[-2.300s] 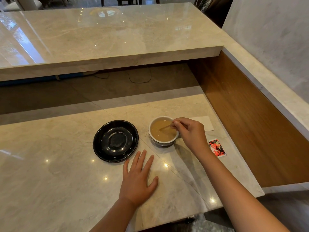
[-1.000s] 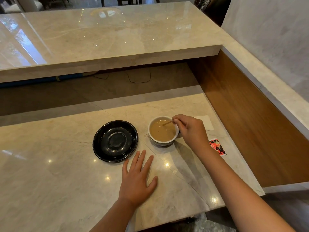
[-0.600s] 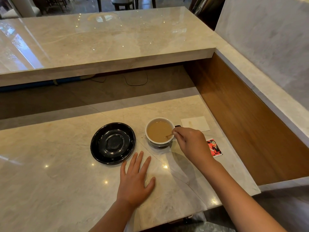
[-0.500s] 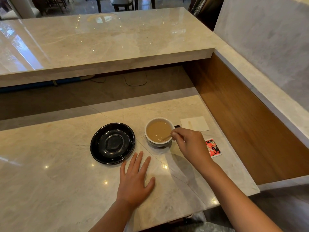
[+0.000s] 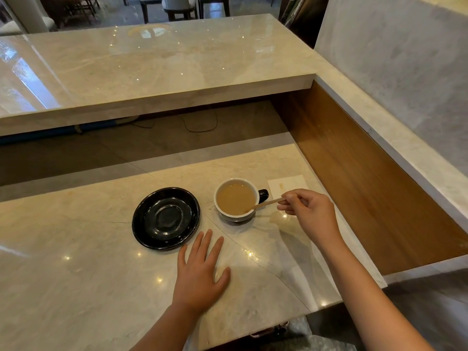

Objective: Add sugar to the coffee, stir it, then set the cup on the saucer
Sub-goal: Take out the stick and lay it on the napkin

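A white-lined cup [image 5: 236,200] of milky coffee stands on the marble counter, its dark handle pointing right. A thin wooden stir stick [image 5: 267,203] leans over the cup's right rim with its tip in the coffee. My right hand [image 5: 307,211], just right of the cup, pinches the stick's upper end. An empty black saucer [image 5: 166,218] lies left of the cup, a small gap between them. My left hand [image 5: 201,272] rests flat on the counter in front of both, fingers spread.
A white paper napkin [image 5: 287,184] with a small brown stain lies behind my right hand. A wooden side wall [image 5: 367,183] rises along the counter's right edge. A higher marble bar top [image 5: 152,64] overhangs the far side.
My right hand has drawn back to the right of the cup, tilting the stick over the rim. The red sugar packet is now hidden behind that hand. The left hand stayed put.
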A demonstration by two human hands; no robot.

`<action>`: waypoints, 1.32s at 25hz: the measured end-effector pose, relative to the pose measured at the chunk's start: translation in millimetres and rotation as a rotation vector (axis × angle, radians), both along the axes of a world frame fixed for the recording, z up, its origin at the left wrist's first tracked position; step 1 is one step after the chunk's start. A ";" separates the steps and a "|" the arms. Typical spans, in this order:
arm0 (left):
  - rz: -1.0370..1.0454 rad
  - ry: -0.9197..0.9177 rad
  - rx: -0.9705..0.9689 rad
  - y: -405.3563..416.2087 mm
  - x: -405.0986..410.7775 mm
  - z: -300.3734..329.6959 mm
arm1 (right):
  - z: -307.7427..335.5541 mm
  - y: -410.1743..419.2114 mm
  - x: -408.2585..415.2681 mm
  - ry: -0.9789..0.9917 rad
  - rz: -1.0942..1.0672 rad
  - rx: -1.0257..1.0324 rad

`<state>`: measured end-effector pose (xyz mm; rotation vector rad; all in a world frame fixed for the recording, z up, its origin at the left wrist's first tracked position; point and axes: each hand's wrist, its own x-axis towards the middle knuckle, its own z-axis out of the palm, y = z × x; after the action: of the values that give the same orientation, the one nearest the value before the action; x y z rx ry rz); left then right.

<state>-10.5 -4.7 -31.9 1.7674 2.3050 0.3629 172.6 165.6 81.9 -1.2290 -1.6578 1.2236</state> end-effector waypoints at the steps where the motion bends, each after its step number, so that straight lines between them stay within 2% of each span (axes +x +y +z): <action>1: 0.000 -0.004 0.006 -0.1 0.1 0.4 | -1.0 1.6 4.3 0.034 -0.018 -0.024; 7: -0.006 0.018 -0.003 0.0 0.8 2.5 | -8.0 13.3 30.0 0.241 -0.142 -0.236; 12: -0.010 0.038 -0.040 0.3 0.0 2.9 | -0.9 31.6 53.0 0.235 -0.182 -0.085; 15: -0.007 0.035 -0.048 0.3 0.3 3.0 | -3.5 39.1 53.1 0.004 -0.135 0.114; 17: -0.008 0.034 -0.048 0.3 0.6 4.0 | -8.0 40.2 50.9 -0.234 -0.041 0.394; 20: -0.007 0.034 -0.051 0.3 0.6 5.2 | -21.2 38.1 47.0 -0.459 0.187 0.861; 22: -0.009 0.043 -0.057 0.3 0.8 6.3 | -31.9 36.1 46.6 -0.563 0.299 1.000; 27: -0.007 0.012 -0.023 0.5 2.0 8.8 | -48.1 29.4 56.6 -0.649 0.422 1.003; 33: -0.009 0.035 -0.048 0.6 1.4 7.2 | -67.0 19.2 66.5 -0.676 0.501 0.903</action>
<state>-9.1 -4.1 -24.7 1.7745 2.3081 0.2748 239.0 184.8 14.9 -0.6632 -2.6910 0.1381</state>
